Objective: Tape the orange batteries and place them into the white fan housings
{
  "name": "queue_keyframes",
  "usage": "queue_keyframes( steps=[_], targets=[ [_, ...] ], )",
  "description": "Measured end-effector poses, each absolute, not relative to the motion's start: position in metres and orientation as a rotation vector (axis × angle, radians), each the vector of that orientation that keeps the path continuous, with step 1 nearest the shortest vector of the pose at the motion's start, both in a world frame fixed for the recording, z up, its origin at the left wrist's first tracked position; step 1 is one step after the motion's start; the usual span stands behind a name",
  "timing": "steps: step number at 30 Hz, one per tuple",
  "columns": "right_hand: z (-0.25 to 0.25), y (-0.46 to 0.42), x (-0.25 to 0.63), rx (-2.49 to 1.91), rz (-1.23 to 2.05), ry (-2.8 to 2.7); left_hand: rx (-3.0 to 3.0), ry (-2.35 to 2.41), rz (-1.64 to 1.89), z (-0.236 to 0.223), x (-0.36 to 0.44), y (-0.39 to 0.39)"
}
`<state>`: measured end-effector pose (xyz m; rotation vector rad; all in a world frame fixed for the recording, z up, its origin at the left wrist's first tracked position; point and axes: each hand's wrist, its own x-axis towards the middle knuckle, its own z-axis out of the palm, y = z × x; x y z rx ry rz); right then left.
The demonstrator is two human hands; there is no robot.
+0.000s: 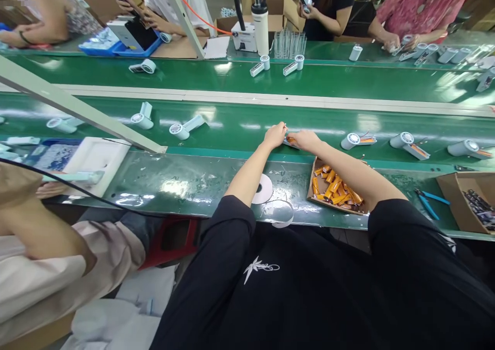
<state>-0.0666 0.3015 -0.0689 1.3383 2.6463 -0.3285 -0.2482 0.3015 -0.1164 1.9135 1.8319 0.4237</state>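
Both arms reach out over the green belt [240, 133]. My left hand [275, 135] is closed around one end of a light handheld fan [289, 143], most of which the hands cover. My right hand [305, 139] has its fingers bent down onto an orange battery cell [291, 139] in the fan's open handle. Below my right forearm, a cardboard box [312, 177] contains several loose orange battery cells [331, 187]. By my left forearm, a white tape roll [265, 189] lies on the bench, with a loose strip loop [284, 213] beside it.
More fans with exposed orange cells, one [358, 140] nearby, lie right; closed-looking fans [185, 128] lie left. Blue-handled pliers [429, 201] rest near a parts box [458, 205]. A slanted metal post [96, 115] stands left. A co-worker [42, 242] sits left; others work across the belt.
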Motion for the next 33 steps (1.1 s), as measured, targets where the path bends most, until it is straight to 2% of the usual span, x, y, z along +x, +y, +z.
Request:
queue_keyframes(
  steps=[8,14,16,18,20,22,27,33],
  targets=[
    [-0.066,0.305,-0.079,1.251,-0.304,2.543,1.965,1.844,0.304,-0.114,-0.237,0.309],
    [-0.04,0.32,-0.034,1.123,-0.505,2.602,2.023,1.821,0.191,-0.108,-0.23,0.308],
    [-0.03,0.334,0.007,1.276,-0.553,2.685,2.042,1.803,0.172,-0.108,-0.231,0.307],
    [-0.021,0.349,0.059,1.651,-0.553,2.741,2.057,1.776,0.156,-0.109,-0.231,0.307],
    [-0.015,0.359,0.116,2.037,-0.504,2.671,2.067,1.744,0.133,-0.109,-0.23,0.309],
    [-0.013,0.359,0.167,2.21,-0.473,2.521,2.073,1.716,0.104,-0.109,-0.227,0.312],
    [-0.035,0.337,0.232,2.146,-0.637,2.27,2.058,1.732,0.071,-0.108,-0.217,0.314],
    [-0.055,0.3,0.225,2.11,-0.558,2.338,2.036,1.813,0.105,-0.101,-0.209,0.302]
  ],
)
